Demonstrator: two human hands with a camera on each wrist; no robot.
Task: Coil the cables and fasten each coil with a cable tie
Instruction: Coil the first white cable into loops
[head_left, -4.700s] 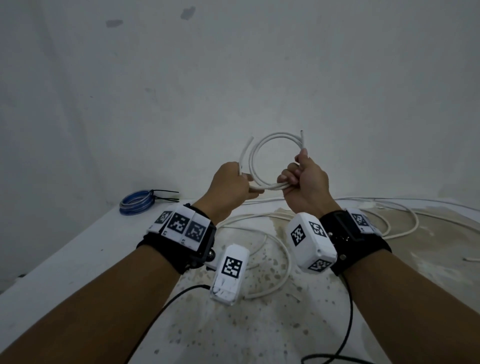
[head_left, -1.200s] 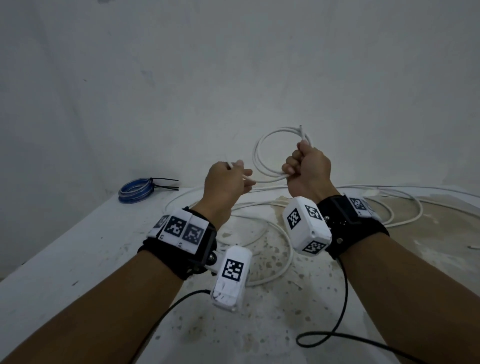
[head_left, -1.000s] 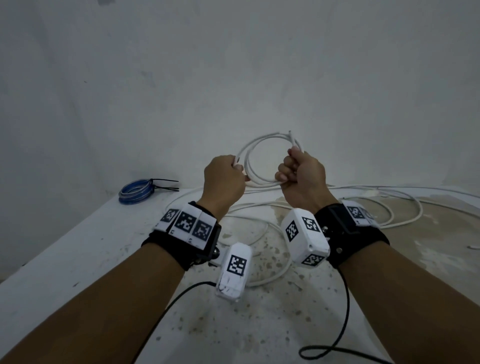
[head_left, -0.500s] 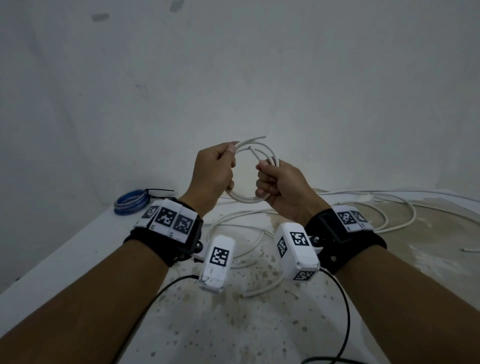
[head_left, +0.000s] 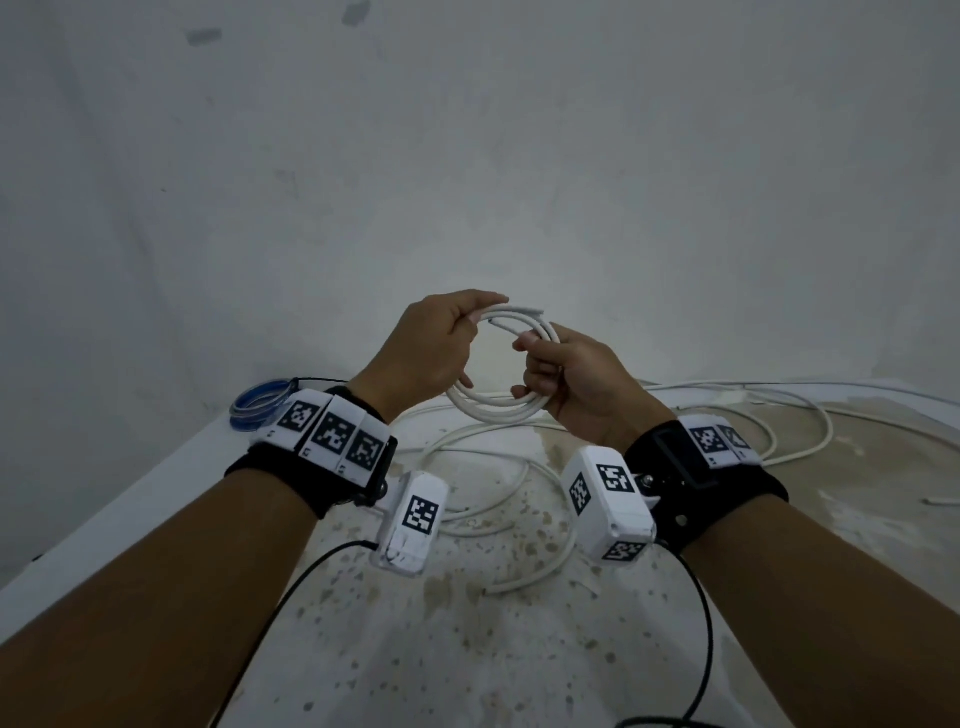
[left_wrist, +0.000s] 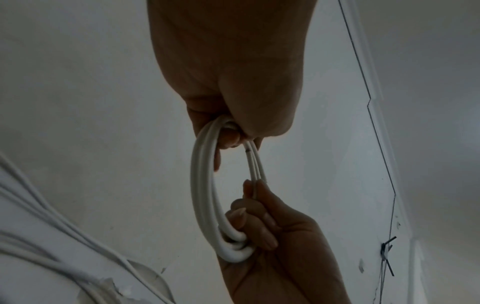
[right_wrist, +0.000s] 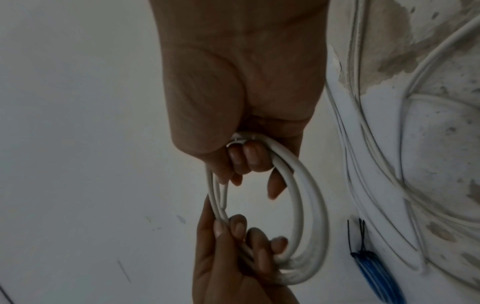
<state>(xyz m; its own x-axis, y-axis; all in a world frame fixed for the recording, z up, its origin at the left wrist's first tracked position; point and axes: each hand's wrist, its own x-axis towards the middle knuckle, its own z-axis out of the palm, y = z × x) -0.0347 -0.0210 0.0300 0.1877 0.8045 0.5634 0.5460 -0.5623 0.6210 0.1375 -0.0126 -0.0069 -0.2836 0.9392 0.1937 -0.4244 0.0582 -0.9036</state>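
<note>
At the centre of the frame, above the tabletop (head_left: 156, 499), a small white cable coil (head_left: 498, 410) is being held up by both hands. Its upper left side is being pinched in the grip of the left hand (head_left: 426, 353), while its right side is being grasped by the curled fingers of the right hand (head_left: 576, 384). Loose white cables (head_left: 779, 415) are lying below, and a tied blue coil (head_left: 260, 410) at the left edge.

My left hand (left_wrist: 233, 86) gripped the top of the white cable coil (left_wrist: 202, 185), while my right hand (left_wrist: 272, 236) held the bottom; loose cables (left_wrist: 39, 236) lay blurry behind.
</note>
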